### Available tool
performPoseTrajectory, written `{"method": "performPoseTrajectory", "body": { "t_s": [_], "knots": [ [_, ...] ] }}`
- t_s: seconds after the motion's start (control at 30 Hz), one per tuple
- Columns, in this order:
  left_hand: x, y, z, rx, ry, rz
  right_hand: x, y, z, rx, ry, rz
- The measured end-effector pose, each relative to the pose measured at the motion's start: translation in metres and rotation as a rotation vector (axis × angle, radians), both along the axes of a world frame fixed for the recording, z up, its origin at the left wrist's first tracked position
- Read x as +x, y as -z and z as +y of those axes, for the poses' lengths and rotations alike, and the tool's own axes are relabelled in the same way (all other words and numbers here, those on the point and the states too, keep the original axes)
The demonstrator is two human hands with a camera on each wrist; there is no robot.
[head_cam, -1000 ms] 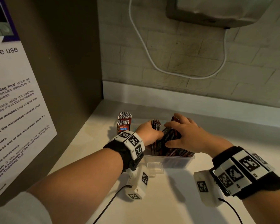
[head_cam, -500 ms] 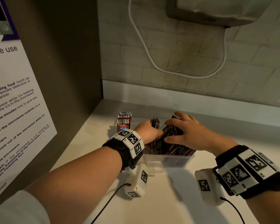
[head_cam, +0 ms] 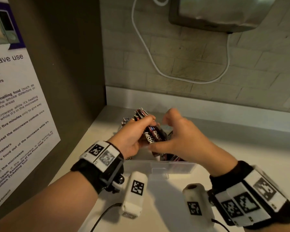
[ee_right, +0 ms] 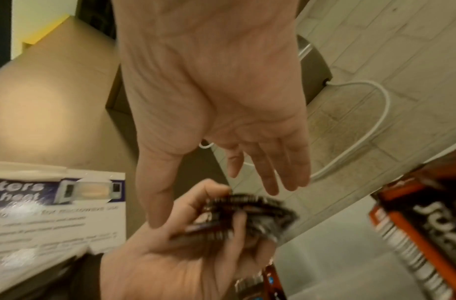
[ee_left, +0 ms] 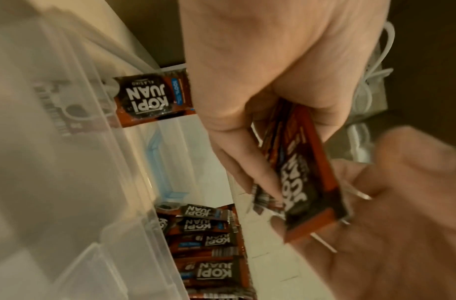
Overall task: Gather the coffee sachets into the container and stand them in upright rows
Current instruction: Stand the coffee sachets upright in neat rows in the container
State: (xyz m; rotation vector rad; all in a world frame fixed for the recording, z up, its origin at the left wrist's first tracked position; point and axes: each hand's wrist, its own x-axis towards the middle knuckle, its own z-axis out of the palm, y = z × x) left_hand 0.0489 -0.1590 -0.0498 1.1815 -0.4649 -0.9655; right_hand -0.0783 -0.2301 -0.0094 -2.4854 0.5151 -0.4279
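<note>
Counter nearest the camera: pale, both forearms over it, wrist cameras strapped on.

Container next out: clear plastic tub, near wall and a small tab facing the camera. Loose sachets lie flat and overlapping on its floor toward the right end; wrappers are dark brown and orange, printed "KOPI JUAN". In the left wrist view one more sachet stands against the tub's left wall, and a light blue moulded piece shows at the tub's base.

Left hand is above the tub's left half, thumb and fingers curled round a bundle of sachets, firm grip. Bundle is tilted, upper ends leaning far-left, lower ends toward the right hand. Left wrist view shows the bundle pinched between thumb and fingers with its lower edge meeting the other palm.

Right hand is just right of the bundle, holding nothing: fingers extended and loosely spread, thumb reaching under toward the bundle's lower end. Contact looks likely at the palm; blur makes it hard to confirm from the head view.

Sachet box sits beyond the left hand, mostly hidden by it; packed sachet tops visible.

Left side: brown panel with a microwave-use poster. Far side: tiled wall, white cable looping down it, grey wall unit at top right.
</note>
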Motion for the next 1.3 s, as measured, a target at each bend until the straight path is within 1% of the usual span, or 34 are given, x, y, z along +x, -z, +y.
{"method": "performPoseTrajectory", "body": {
  "t_s": [0.07,0.2,0.27,0.33,0.47,0.53,0.63,0.67,0.73,0.8,0.9,1.0,1.07,1.13,1.23,1.3],
  "knots": [
    [-0.001,-0.002,0.012,-0.066,-0.005,0.023,0.006,0.003,0.013,0.001,-0.049,0.03],
    [-0.003,0.001,0.029,-0.129,-0.046,0.017,0.015,0.014,0.028,0.041,-0.093,-0.034],
    [-0.005,0.004,0.035,-0.122,-0.083,-0.016,0.018,0.019,0.033,0.048,-0.117,-0.036],
    [-0.006,0.009,0.04,-0.088,-0.134,-0.065,0.019,0.026,0.037,0.098,-0.14,-0.062],
    [-0.006,0.017,0.05,-0.03,-0.215,-0.135,0.021,0.039,0.043,0.142,-0.121,-0.146],
    [-0.005,0.018,0.052,-0.044,-0.267,-0.14,0.024,0.046,0.046,0.23,-0.112,-0.208],
    [-0.005,0.021,0.051,-0.193,-0.346,-0.073,0.027,0.056,0.05,0.46,-0.12,-0.287],
    [-0.005,0.021,0.052,-0.239,-0.373,-0.056,0.027,0.058,0.051,0.504,-0.132,-0.303],
    [-0.006,0.02,0.052,-0.286,-0.405,-0.071,0.028,0.06,0.053,0.508,-0.159,-0.31],
    [-0.008,0.018,0.05,-0.286,-0.43,-0.093,0.028,0.061,0.052,0.466,-0.16,-0.286],
    [-0.009,0.016,0.047,-0.307,-0.464,-0.046,0.028,0.064,0.05,0.458,-0.125,-0.273],
    [-0.01,0.016,0.049,-0.296,-0.41,-0.001,0.027,0.063,0.049,0.549,-0.086,-0.294],
    [-0.015,0.018,0.053,-0.197,-0.304,-0.036,0.028,0.061,0.048,0.573,-0.048,-0.319],
    [-0.022,0.02,0.054,-0.132,-0.231,-0.033,0.029,0.059,0.047,0.544,-0.016,-0.325],
    [-0.023,0.02,0.054,-0.111,-0.225,0.065,0.029,0.058,0.049,0.53,-0.03,-0.325],
    [-0.015,0.014,0.057,-0.125,-0.199,0.107,0.029,0.055,0.049,0.563,-0.067,-0.351]
  ]
}}
